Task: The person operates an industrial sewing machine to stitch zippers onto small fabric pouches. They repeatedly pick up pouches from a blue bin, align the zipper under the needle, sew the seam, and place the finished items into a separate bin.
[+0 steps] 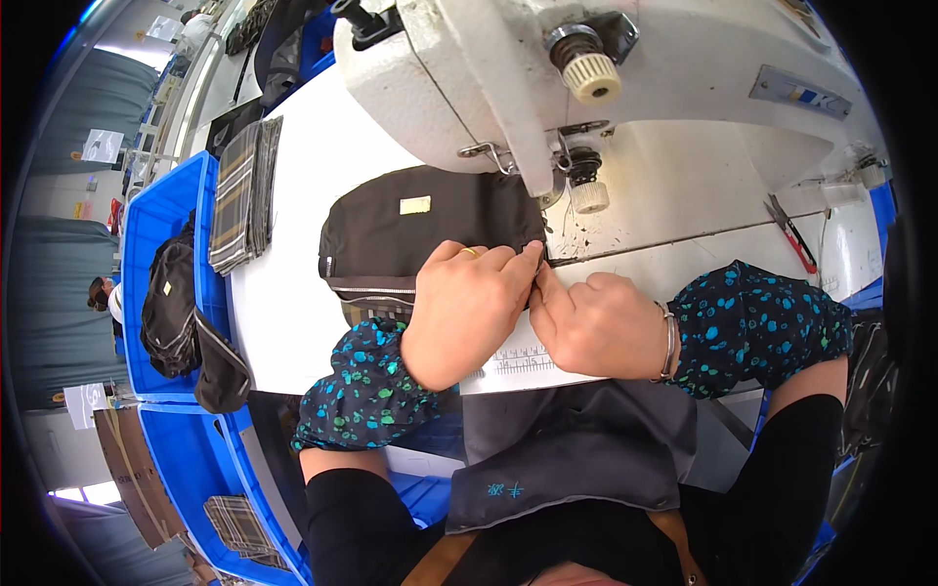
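Note:
A dark brown fabric piece point(371, 230) with a small cream label and a pale zipper strip lies on the white sewing table. Its right edge reaches under the head of a white sewing machine point(430, 107). My left hand point(471, 298) rests on the fabric, its fingers closed at the right edge near the needle area. Close beside it, my right hand point(604, 322) pinches the same edge with thumb and forefinger. The fingertips of both hands almost meet there. Exactly how the cloth sits between them is hidden.
Folded plaid cloth point(242, 195) is stacked on the table's left side. Blue bins point(176, 205) stand beyond, one holding dark fabric pieces point(174, 303). Red-handled scissors point(796, 239) lie at the right. A printed ruler scale point(523, 361) runs along the near table edge.

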Demonstrator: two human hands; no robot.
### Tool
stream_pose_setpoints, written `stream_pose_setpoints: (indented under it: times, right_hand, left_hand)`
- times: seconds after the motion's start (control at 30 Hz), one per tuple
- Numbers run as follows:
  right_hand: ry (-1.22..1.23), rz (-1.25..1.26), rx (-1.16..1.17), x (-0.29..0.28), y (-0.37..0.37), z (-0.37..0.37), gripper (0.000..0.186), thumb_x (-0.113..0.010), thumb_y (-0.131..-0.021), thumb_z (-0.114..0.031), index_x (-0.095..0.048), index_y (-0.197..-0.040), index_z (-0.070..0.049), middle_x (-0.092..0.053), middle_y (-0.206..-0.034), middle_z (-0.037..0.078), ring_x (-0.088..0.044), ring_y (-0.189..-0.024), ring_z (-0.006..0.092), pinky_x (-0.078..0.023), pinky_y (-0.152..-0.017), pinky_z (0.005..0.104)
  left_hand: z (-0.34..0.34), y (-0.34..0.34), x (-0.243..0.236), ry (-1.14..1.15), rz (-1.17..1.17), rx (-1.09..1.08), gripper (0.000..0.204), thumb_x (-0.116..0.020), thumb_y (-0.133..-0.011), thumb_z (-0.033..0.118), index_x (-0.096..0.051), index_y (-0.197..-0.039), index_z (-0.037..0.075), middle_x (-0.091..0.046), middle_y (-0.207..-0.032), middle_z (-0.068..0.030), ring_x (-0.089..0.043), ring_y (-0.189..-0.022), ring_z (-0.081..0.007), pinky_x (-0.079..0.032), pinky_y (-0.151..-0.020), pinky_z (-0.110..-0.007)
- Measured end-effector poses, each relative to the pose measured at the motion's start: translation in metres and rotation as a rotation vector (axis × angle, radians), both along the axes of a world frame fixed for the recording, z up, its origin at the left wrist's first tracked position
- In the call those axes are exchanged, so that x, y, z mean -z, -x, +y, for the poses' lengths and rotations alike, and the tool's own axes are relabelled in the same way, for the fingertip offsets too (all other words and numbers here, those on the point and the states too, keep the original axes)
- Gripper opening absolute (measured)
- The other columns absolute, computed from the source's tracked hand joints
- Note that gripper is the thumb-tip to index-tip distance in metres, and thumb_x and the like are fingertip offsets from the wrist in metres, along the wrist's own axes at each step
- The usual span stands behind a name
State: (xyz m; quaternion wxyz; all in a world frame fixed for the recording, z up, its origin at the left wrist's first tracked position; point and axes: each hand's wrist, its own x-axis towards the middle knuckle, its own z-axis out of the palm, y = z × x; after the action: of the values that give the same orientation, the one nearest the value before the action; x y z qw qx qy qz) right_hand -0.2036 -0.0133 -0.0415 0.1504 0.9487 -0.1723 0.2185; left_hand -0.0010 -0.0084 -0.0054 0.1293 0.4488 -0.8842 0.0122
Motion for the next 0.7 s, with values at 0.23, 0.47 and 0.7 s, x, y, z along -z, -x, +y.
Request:
stream_pose_setpoints:
  times: [0.23, 0.47, 0.7]
  right_hand:
    - [-0.044, -0.034, 0.009, 0.001, 0.000, 0.000, 0.026, -0.067, -0.072, -0.017, -0.072, -0.084, 0.006, -0.075, -0.094, 0.032, -0.063, -0.052, 0.0156, -0.044, -0.046, 0.0285]
    - [-0.017, -0.058, 0.067, 0.007, -0.007, -0.020, 0.026, -0.067, -0.073, -0.013, -0.071, -0.090, 0.007, -0.074, -0.096, 0.030, -0.062, -0.049, 0.0153, -0.045, -0.045, 0.0299]
    - [-0.080, -0.065, 0.089, 0.006, -0.008, -0.032, 0.024, -0.067, -0.078, -0.012, -0.070, -0.093, 0.007, -0.075, -0.101, 0.031, -0.064, -0.050, 0.0156, -0.047, -0.046, 0.0299]
  left_hand:
    - [0.000, 0.002, 0.000, -0.015, -0.009, -0.011, 0.032, -0.072, -0.086, 0.013, -0.076, -0.117, 0.011, -0.068, -0.077, -0.0012, -0.066, -0.069, -0.0228, -0.049, -0.069, -0.036]
    - [-0.026, -0.001, 0.014, 0.028, -0.002, -0.043, 0.033, -0.065, -0.087, 0.015, -0.074, -0.117, 0.006, -0.069, -0.081, -0.0027, -0.069, -0.075, -0.0229, -0.049, -0.073, -0.036]
    - [-0.046, -0.002, 0.023, 0.055, 0.062, -0.051, 0.029, -0.069, -0.088, 0.014, -0.075, -0.116, 0.009, -0.069, -0.081, -0.0052, -0.066, -0.072, -0.0267, -0.048, -0.072, -0.039]
